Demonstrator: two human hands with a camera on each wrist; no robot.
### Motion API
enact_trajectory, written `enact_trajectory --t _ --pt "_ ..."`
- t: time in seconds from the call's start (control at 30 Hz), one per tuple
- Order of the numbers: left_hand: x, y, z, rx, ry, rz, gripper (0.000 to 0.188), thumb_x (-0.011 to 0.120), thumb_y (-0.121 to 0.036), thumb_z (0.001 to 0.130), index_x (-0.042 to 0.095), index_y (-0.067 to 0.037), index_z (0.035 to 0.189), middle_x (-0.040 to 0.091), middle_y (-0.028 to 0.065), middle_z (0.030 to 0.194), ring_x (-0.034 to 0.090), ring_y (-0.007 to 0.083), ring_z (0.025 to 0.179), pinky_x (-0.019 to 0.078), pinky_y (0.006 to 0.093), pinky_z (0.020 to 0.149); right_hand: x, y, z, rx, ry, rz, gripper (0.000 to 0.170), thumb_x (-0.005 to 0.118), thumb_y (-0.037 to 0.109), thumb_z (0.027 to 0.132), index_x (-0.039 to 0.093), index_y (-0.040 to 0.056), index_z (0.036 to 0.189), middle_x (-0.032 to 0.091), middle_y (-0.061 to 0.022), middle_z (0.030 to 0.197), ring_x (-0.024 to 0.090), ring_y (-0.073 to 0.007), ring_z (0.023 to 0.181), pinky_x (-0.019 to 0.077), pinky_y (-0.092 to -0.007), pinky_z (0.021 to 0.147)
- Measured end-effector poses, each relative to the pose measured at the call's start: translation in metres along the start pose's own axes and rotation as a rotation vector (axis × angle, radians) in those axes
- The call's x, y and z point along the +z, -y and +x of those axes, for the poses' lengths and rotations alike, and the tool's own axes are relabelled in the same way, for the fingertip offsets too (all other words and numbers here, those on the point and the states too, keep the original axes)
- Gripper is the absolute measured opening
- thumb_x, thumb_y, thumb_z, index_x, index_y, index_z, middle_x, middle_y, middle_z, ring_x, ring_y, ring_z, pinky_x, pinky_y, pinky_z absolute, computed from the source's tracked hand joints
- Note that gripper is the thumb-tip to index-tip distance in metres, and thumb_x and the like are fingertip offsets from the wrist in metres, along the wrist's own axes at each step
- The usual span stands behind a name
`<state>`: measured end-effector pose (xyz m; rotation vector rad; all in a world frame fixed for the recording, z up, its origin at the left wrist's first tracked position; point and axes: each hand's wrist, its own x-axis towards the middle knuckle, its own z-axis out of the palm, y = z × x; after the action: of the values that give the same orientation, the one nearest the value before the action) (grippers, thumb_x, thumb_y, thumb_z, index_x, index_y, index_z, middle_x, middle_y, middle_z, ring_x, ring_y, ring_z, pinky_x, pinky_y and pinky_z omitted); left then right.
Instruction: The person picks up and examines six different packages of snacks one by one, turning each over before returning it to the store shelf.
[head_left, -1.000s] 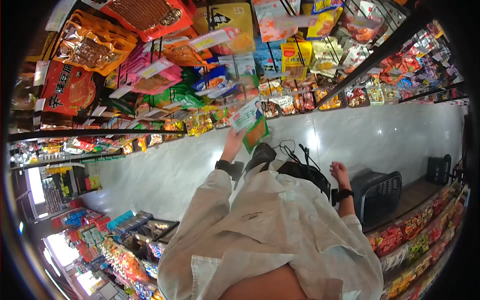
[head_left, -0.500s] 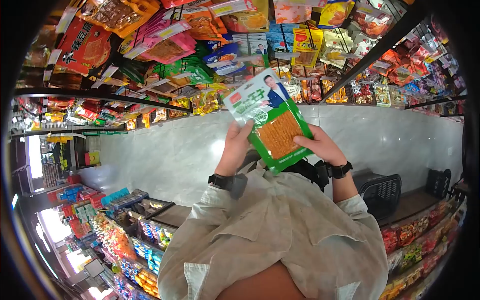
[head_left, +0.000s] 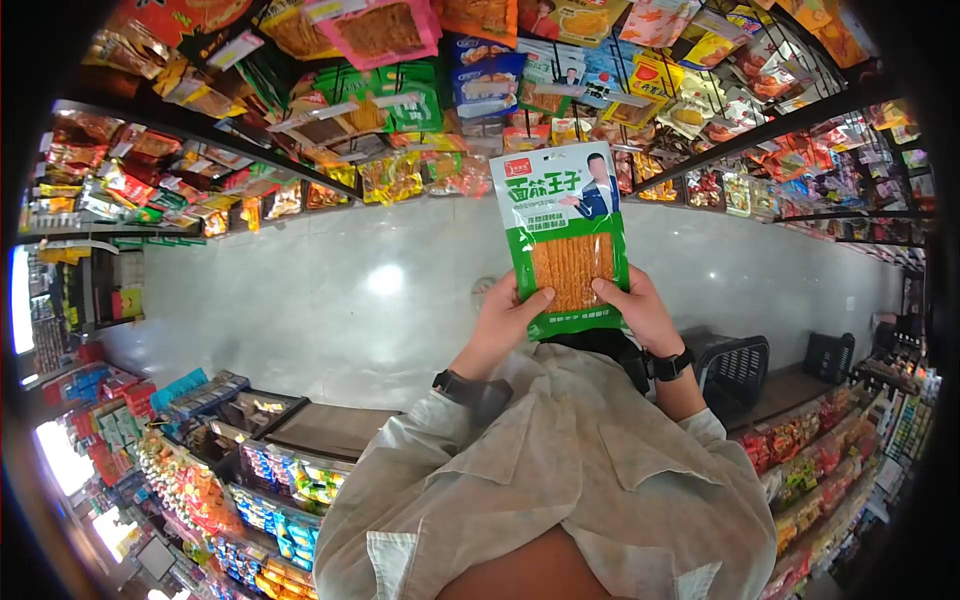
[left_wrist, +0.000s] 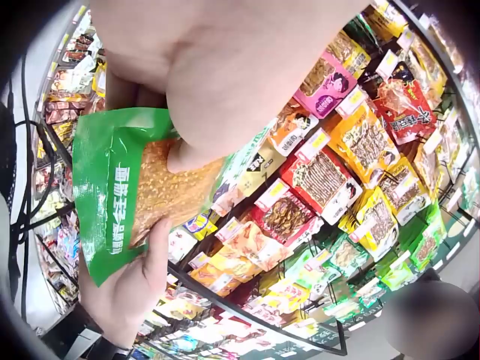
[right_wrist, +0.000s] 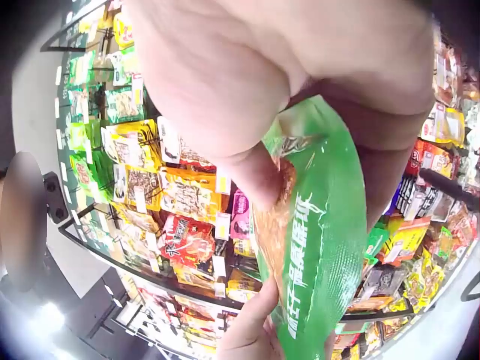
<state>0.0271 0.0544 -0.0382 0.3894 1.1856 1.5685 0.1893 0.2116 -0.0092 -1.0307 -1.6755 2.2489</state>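
Note:
A green-and-white snack packet (head_left: pixel 566 240) with brown strips in its window is held upright in front of the body. My left hand (head_left: pixel 507 318) pinches its lower left edge, thumb on the front. The lower right edge is gripped by my right hand (head_left: pixel 643 310), that thumb also on the window. In the left wrist view the packet's green bottom end (left_wrist: pixel 112 187) shows below the left hand (left_wrist: pixel 217 82). The right wrist view has the right hand (right_wrist: pixel 300 82) over the packet (right_wrist: pixel 322 232). Fingers behind the packet are mostly hidden.
Racks of hanging snack packets (head_left: pixel 380 30) stand ahead, with a dark shelf edge (head_left: pixel 200 125) below. Pale floor (head_left: pixel 300 290) lies between the racks and the body. A dark basket (head_left: pixel 733 372) stands at the right, with more shelves (head_left: pixel 820 460) behind it.
The packet has come away from the rack side toward the body and turned upright. My right hand, empty at first, has risen and taken hold of its right edge.

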Motion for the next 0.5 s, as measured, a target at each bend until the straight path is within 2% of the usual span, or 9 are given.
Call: enact_trajectory --t 0.13,0.23,0.3,0.5 --pt "-0.023 -0.009 -0.015 -0.050 0.063 -0.001 0.031 0.063 -0.006 0.097 0.058 -0.001 0.127 0.066 0.0003 0.105 0.061 0.0074 0.091 0.0516 0.0255 0.081 0.020 0.008 -0.014 0.067 0.034 -0.092 0.032 0.064 0.015 0.098 0.060 -0.0014 0.126 0.067 -0.0002 0.107 0.060 -0.0072 0.093 0.0505 -0.0252 0.082" --pt "-0.034 -0.014 -0.020 -0.120 0.156 0.041 0.033 0.062 -0.005 0.095 0.057 0.001 0.128 0.066 0.0027 0.111 0.061 0.0080 0.098 0.0518 0.0268 0.085 0.037 0.010 -0.020 0.008 -0.102 0.002 0.030 0.065 0.014 0.098 0.062 -0.0011 0.124 0.068 -0.0009 0.108 0.061 -0.0072 0.095 0.0500 -0.0253 0.085" --pt "-0.036 -0.012 -0.024 -0.131 0.199 0.074 0.031 0.065 -0.006 0.095 0.058 0.000 0.125 0.066 0.0010 0.105 0.061 0.0072 0.091 0.0518 0.0252 0.079 0.036 0.007 -0.024 0.007 -0.137 0.079 0.027 0.065 0.013 0.097 0.063 -0.0004 0.121 0.068 -0.0017 0.109 0.061 -0.0076 0.096 0.0498 -0.0256 0.086" --pt "-0.031 -0.011 -0.031 -0.117 0.242 0.140 0.029 0.064 -0.010 0.097 0.059 0.001 0.124 0.066 0.0002 0.103 0.061 0.0072 0.088 0.0517 0.0254 0.077 0.030 -0.002 -0.030 0.003 -0.119 0.181 0.024 0.066 0.009 0.096 0.065 0.0001 0.118 0.069 -0.0026 0.109 0.063 -0.0086 0.097 0.0502 -0.0263 0.087"
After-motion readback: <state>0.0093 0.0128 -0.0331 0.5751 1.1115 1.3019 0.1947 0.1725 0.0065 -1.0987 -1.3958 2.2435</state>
